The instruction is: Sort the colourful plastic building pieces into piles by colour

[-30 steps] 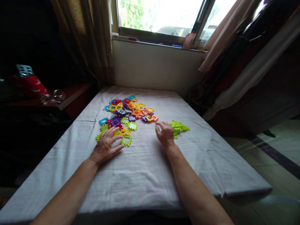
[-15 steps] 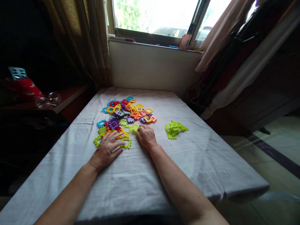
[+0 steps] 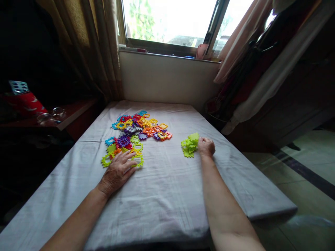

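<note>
My left hand [image 3: 119, 170] lies flat with its fingers spread over the near edge of a mixed heap of plastic interlocking tiles [image 3: 132, 129]. A lime-green frame tile [image 3: 138, 160] shows beside its fingertips, and others are partly hidden under it. On the right, my right hand [image 3: 207, 146] is closed, its fingers pinching the edge of a solid lime-green tile [image 3: 194, 137]. That tile is over a small pile of lime-green tiles [image 3: 187, 149]; whether it rests on them I cannot tell. The fingertips are mostly hidden.
Both groups lie on a table with a wrinkled pale cloth [image 3: 162, 195]. To the left, a side desk [image 3: 75, 111] holds glasses [image 3: 51, 116] and a red container [image 3: 24, 104]. A window is behind; hanging clothes [image 3: 251, 87] are at the right.
My right hand has moved right from the mixed heap to the lime-green pile, carrying a lime-green tile. My left hand stays on the heap. The view has shifted slightly.
</note>
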A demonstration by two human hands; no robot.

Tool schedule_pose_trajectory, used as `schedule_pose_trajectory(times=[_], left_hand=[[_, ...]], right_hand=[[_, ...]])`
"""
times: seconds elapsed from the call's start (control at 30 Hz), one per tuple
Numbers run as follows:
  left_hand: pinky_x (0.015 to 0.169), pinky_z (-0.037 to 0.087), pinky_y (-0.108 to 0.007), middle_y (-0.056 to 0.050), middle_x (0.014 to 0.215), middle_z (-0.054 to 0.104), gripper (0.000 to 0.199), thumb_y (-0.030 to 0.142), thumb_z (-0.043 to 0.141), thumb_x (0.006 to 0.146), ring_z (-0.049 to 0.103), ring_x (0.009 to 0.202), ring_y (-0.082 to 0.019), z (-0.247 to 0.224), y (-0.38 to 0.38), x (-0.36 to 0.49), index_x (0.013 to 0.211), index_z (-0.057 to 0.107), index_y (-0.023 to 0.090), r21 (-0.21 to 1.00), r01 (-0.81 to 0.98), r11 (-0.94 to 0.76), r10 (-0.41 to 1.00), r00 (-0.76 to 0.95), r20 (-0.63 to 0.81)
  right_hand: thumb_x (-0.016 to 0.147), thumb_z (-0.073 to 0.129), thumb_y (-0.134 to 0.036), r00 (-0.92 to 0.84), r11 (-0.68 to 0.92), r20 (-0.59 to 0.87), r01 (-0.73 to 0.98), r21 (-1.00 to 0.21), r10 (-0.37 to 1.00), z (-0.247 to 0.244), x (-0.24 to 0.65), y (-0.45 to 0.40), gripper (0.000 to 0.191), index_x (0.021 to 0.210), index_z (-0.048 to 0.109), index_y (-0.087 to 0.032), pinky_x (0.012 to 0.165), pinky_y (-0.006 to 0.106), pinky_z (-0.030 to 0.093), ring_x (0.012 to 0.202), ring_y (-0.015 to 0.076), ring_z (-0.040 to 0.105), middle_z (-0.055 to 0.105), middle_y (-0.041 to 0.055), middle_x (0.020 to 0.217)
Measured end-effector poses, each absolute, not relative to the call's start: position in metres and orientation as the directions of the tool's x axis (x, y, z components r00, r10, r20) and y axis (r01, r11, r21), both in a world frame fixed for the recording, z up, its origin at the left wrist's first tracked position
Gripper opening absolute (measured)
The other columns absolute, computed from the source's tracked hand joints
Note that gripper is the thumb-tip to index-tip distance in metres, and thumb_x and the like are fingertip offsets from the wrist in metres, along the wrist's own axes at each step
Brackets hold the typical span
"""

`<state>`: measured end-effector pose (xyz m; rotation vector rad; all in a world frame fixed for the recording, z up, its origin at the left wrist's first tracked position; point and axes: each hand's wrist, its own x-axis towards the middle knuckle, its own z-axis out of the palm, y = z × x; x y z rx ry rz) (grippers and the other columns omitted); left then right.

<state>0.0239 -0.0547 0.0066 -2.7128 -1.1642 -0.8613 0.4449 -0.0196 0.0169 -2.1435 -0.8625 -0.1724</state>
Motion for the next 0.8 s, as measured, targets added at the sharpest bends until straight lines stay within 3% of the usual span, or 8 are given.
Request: schedule_pose_trajectory(times=[0.1,0.2,0.3,0.4,0.5,0.63,0.73,0.8], left_hand=[[0.112,0.041,-0.056,-0.007,0.129,0.069,0.024,0.04,0.054,0.094,0.056,0.131,-0.029,0.006,-0.056,0.025,0.104,0.073,0.03,0.151,0.685,-0.713,0.646,0.558,0.521],[0.112,0.041,-0.055,-0.007,0.129,0.069,0.023,0.039,0.054,0.094,0.057,0.13,-0.028,0.007,-0.054,0.026,0.104,0.073,0.03,0.173,0.693,-0.7,0.663,0.541,0.517],[0.111,0.043,-0.053,-0.006,0.129,0.069,0.023,0.036,0.053,0.095,0.059,0.127,-0.026,0.012,-0.05,0.034,0.105,0.073,0.03,0.21,0.683,-0.7,0.667,0.52,0.533],[0.11,0.044,-0.05,-0.006,0.129,0.069,0.023,0.035,0.051,0.096,0.061,0.122,-0.024,0.02,-0.046,0.05,0.105,0.072,0.029,0.248,0.648,-0.72,0.651,0.507,0.564],[0.108,0.047,-0.046,-0.006,0.125,0.069,0.021,0.035,0.052,0.097,0.062,0.119,-0.022,0.025,-0.045,0.066,0.104,0.071,0.028,0.273,0.622,-0.734,0.637,0.49,0.596],[0.103,0.05,-0.043,-0.006,0.123,0.068,0.02,0.032,0.054,0.096,0.062,0.117,-0.023,0.019,-0.05,0.08,0.106,0.072,0.029,0.273,0.619,-0.737,0.641,0.509,0.575],[0.103,0.05,-0.044,-0.006,0.126,0.067,0.023,0.033,0.054,0.096,0.062,0.117,-0.024,0.012,-0.053,0.084,0.112,0.07,0.029,0.273,0.621,-0.735,0.646,0.517,0.562],[0.104,0.05,-0.045,-0.007,0.127,0.067,0.027,0.035,0.054,0.096,0.061,0.119,-0.024,0.011,-0.053,0.08,0.119,0.066,0.028,0.285,0.627,-0.725,0.652,0.493,0.576]], right_hand=[[0.087,0.051,-0.037,0.789,-0.501,0.349,0.597,-0.627,0.505,0.006,0.448,-0.023,0.033,0.09,0.078,-0.02,0.084,0.04,0.047,0.099,0.0273,0.058,0.069,0.0133,0.108],[0.087,0.051,-0.036,0.774,-0.465,0.419,0.625,-0.628,0.474,0.007,0.445,-0.027,0.034,0.102,0.077,-0.019,0.088,0.045,0.047,0.106,0.0301,0.057,0.068,0.0153,0.115],[0.088,0.049,-0.028,0.644,-0.287,0.55,0.748,-0.598,0.532,0.022,0.426,-0.028,0.035,0.107,0.075,-0.015,0.096,0.045,0.046,0.109,0.0291,0.058,0.068,0.0171,0.115],[0.09,0.048,-0.027,0.41,0.001,0.573,0.813,-0.582,0.71,0.037,0.383,-0.031,0.031,0.103,0.075,-0.017,0.096,0.038,0.048,0.099,0.0241,0.064,0.073,0.0128,0.103],[0.091,0.055,-0.036,0.145,0.204,0.423,0.71,-0.674,0.894,0.039,0.329,-0.038,0.03,0.11,0.073,-0.023,0.078,0.03,0.052,0.076,0.0179,0.067,0.076,0.0047,0.09],[0.086,0.063,-0.037,-0.049,0.248,0.256,0.476,-0.844,0.965,0.023,0.284,-0.043,0.03,0.111,0.071,-0.022,0.064,0.025,0.051,0.066,0.0145,0.068,0.076,0.0004,0.079],[0.084,0.063,-0.035,-0.068,0.244,0.236,0.366,-0.898,0.969,0.017,0.283,-0.038,0.022,0.098,0.072,-0.02,0.06,0.023,0.05,0.061,0.0135,0.066,0.073,-0.0006,0.071],[0.084,0.063,-0.038,0.029,0.24,0.269,0.371,-0.897,0.963,0.019,0.301,-0.033,0.024,0.098,0.071,-0.02,0.061,0.024,0.051,0.062,0.0137,0.065,0.073,-0.0006,0.072]])
